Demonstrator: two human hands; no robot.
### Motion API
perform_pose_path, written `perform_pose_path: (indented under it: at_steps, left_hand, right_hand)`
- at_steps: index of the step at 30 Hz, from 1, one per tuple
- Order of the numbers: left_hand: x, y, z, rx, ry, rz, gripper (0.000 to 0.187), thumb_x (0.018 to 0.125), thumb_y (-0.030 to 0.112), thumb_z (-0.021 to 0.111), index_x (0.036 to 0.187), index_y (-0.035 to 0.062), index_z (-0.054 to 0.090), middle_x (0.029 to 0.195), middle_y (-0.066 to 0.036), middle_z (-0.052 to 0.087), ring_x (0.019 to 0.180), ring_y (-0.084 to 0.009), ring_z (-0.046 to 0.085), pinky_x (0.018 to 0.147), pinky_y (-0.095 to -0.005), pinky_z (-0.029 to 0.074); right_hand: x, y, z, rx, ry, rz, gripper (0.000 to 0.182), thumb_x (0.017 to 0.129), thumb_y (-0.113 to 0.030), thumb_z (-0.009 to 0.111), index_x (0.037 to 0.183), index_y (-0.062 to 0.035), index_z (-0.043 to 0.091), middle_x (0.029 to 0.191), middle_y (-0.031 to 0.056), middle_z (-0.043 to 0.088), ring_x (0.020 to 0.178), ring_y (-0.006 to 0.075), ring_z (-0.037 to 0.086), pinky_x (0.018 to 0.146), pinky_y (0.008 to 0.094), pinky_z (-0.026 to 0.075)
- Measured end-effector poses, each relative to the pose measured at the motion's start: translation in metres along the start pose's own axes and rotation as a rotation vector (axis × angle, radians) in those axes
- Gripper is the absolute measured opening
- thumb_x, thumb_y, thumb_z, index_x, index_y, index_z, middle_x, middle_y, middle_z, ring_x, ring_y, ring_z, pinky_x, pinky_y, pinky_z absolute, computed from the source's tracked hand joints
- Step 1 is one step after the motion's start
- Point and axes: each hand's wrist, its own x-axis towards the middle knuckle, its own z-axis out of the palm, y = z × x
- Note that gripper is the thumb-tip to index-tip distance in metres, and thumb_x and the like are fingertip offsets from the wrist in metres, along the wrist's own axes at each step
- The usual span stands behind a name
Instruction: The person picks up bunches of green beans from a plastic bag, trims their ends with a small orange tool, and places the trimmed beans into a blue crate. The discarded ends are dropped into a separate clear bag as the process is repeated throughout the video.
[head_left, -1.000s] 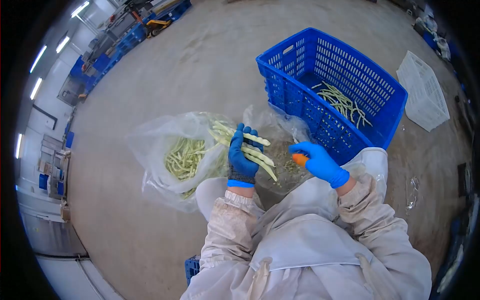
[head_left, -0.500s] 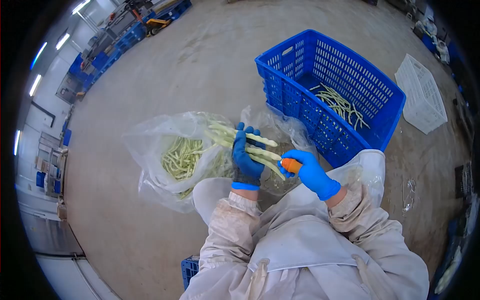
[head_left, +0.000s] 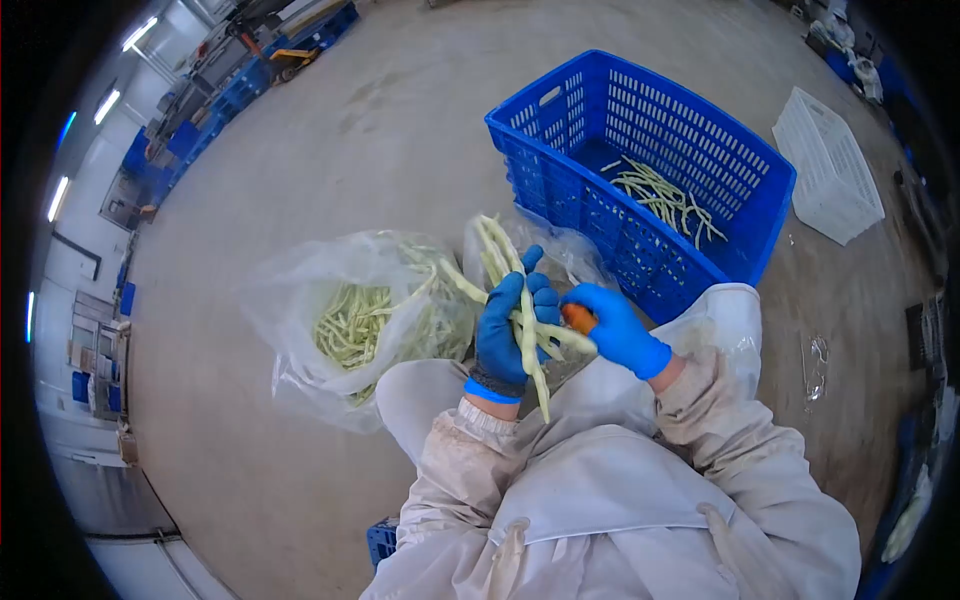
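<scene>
My left hand (head_left: 503, 338), in a blue glove, is closed around several long pale green beans (head_left: 527, 345). One bean now hangs across the others, its lower end pointing towards my lap. Close beside it on the right, my right hand (head_left: 622, 332), also blue-gloved, grips a tool with an orange handle (head_left: 578, 318). The tool's working end is hidden, so its kind cannot be made out. Left of my hands, a clear plastic bag (head_left: 290, 345) lies open with a heap of beans (head_left: 350, 325) inside.
Ahead to the right stands a blue slatted crate (head_left: 590, 222) with loose beans (head_left: 665, 200) on its bottom. Another clear bag (head_left: 568, 250) lies against it. Beyond is a white crate (head_left: 830, 165). A person (head_left: 838, 32) in white is far off at upper right.
The beans in my left hand have turned from pointing right to fanning out crosswise, some upright. My right hand has drawn closer to them, with the orange handle more covered by its fingers.
</scene>
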Motion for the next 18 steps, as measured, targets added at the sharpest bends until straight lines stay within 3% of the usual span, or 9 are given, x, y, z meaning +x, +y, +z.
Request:
perform_pose_path:
  at_steps: [4, 6, 7, 10, 12, 16, 17, 18]
  left_hand:
    - [-0.008, -0.008, 0.026, 0.303, 0.210, 0.142, 0.043, 0.095, 0.021, 0.044, 0.133, 0.0027, 0.035, 0.090, -0.005, 0.055, 0.090, -0.0185, 0.055, 0.083, -0.0321, 0.051]
    - [-0.007, -0.002, 0.017, 0.048, -0.004, 0.198, 0.042, 0.096, 0.021, 0.044, 0.133, 0.0030, 0.035, 0.093, -0.006, 0.057, 0.098, -0.0215, 0.055, 0.093, -0.0370, 0.048]
    - [-0.006, -0.004, 0.021, -0.111, 0.026, 0.217, 0.042, 0.096, 0.021, 0.044, 0.133, 0.0048, 0.036, 0.094, -0.006, 0.058, 0.100, -0.0214, 0.055, 0.091, -0.0358, 0.049]
    - [0.001, 0.004, 0.036, 0.163, 0.173, 0.432, 0.035, 0.095, 0.021, 0.045, 0.127, 0.0077, 0.043, 0.096, -0.006, 0.063, 0.102, -0.0221, 0.058, 0.093, -0.0350, 0.047]
    - [0.007, 0.027, 0.018, 0.081, 0.112, 0.448, 0.035, 0.094, 0.020, 0.048, 0.127, 0.0094, 0.045, 0.099, -0.007, 0.065, 0.105, -0.0234, 0.057, 0.093, -0.0373, 0.047]
    - [0.003, 0.033, 0.017, 0.078, 0.108, 0.396, 0.034, 0.094, 0.020, 0.046, 0.127, 0.0094, 0.046, 0.098, -0.007, 0.065, 0.102, -0.0217, 0.059, 0.095, -0.0382, 0.046]
    - [0.002, 0.030, 0.019, 0.064, 0.074, 0.391, 0.034, 0.094, 0.020, 0.046, 0.127, 0.0095, 0.045, 0.097, -0.006, 0.065, 0.101, -0.0210, 0.059, 0.095, -0.0386, 0.046]
    - [0.000, 0.027, 0.022, 0.025, 0.052, 0.360, 0.033, 0.094, 0.019, 0.045, 0.125, 0.0096, 0.048, 0.093, -0.004, 0.064, 0.101, -0.0201, 0.060, 0.102, -0.0419, 0.039]
  right_hand:
    - [0.004, 0.000, -0.008, -0.099, 0.091, 0.024, 0.012, 0.083, -0.009, 0.057, 0.093, -0.0031, 0.062, 0.085, 0.0151, 0.063, 0.076, 0.0281, 0.062, 0.066, 0.0350, 0.047]
    - [-0.006, 0.004, -0.006, -0.155, 0.080, -0.003, 0.012, 0.083, -0.009, 0.057, 0.093, -0.0034, 0.062, 0.085, 0.0156, 0.062, 0.076, 0.0299, 0.061, 0.066, 0.0359, 0.047]
    - [-0.015, 0.011, -0.001, -0.183, 0.006, -0.007, 0.012, 0.083, -0.009, 0.057, 0.093, -0.0037, 0.062, 0.085, 0.0159, 0.062, 0.076, 0.0307, 0.061, 0.066, 0.0356, 0.047]
    - [-0.030, -0.002, 0.001, -0.216, -0.102, -0.008, 0.011, 0.082, -0.008, 0.059, 0.092, -0.0041, 0.062, 0.084, 0.0149, 0.062, 0.077, 0.0310, 0.061, 0.067, 0.0363, 0.047]
    - [-0.035, -0.011, 0.000, -0.042, -0.025, 0.078, 0.014, 0.081, -0.006, 0.059, 0.094, -0.0036, 0.062, 0.085, 0.0144, 0.062, 0.079, 0.0311, 0.061, 0.069, 0.0362, 0.047]
    - [-0.022, 0.004, -0.016, -0.081, 0.143, 0.111, 0.018, 0.081, -0.005, 0.059, 0.098, -0.0034, 0.062, 0.088, 0.0127, 0.061, 0.079, 0.0280, 0.060, 0.070, 0.0341, 0.048]
    - [-0.017, 0.015, -0.018, -0.356, 0.139, -0.111, 0.020, 0.081, -0.006, 0.060, 0.101, -0.0035, 0.061, 0.089, 0.0122, 0.061, 0.079, 0.0271, 0.060, 0.070, 0.0329, 0.048]
    - [-0.015, 0.024, -0.020, -0.630, 0.131, -0.329, 0.023, 0.081, -0.007, 0.061, 0.103, -0.0037, 0.061, 0.091, 0.0116, 0.061, 0.079, 0.0262, 0.060, 0.070, 0.0318, 0.048]
